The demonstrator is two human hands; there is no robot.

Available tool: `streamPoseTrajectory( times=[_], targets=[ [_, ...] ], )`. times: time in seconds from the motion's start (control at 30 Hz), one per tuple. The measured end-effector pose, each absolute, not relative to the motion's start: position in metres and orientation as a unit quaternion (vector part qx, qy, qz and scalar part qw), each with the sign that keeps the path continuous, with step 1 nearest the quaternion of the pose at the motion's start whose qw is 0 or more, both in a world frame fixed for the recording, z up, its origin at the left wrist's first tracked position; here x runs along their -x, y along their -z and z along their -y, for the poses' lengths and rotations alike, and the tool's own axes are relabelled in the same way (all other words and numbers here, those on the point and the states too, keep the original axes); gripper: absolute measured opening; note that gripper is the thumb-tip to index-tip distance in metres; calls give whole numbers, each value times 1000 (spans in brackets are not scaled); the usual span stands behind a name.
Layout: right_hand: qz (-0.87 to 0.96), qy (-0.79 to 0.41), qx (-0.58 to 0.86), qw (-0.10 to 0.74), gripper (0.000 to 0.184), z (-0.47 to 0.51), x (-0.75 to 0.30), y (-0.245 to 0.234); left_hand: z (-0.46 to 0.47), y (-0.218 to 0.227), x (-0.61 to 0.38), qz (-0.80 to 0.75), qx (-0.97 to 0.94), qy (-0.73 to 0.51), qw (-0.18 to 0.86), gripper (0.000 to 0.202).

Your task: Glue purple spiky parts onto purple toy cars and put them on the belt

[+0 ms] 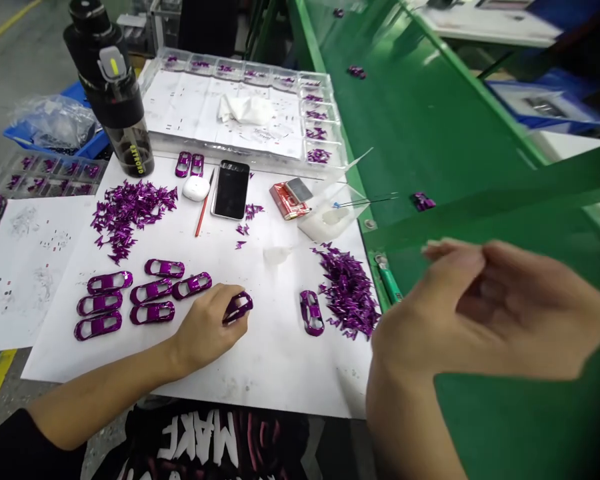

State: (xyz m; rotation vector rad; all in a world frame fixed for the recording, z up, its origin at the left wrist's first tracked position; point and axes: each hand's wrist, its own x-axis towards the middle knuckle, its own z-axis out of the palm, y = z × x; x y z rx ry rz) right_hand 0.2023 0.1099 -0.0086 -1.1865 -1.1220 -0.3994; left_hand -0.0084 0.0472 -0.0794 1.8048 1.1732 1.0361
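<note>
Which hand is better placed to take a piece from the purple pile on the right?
Probably the right hand: it is closer to that pile, though blur hides whether it holds anything. The left hand is farther away and holds a purple car body.

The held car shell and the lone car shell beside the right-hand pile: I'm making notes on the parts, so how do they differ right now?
The held car shell is in the left hand; the lone car shell lies on the white sheet.
Fingers hide part of the held car shell, while the lone car shell shows end to end.
Both are glossy purple with window openings.
</note>
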Motion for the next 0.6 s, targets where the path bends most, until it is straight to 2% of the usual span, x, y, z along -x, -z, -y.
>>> streamPoseTrajectory(
  times=[0.1,0.2,0.3,0.47,0.6],
  targets=[
    [541,225,549,596,21,-148,-245,5,-46,76,8,-415,-716,-429,362,25],
    [570,179,605,527,28,-173,-272,15,-44,73,8,-370,-730,-450,357,36],
    [571,150,630,504,32,-188,-277,26,-43,70,9,-342,-726,-463,377,44],
    [584,81,632,503,39,-194,-274,25,-47,65,13,-367,-678,-476,423,26],
    [594,78,630,494,34,-190,-277,21,-47,64,15,-424,-612,-462,481,25]
  ],
)
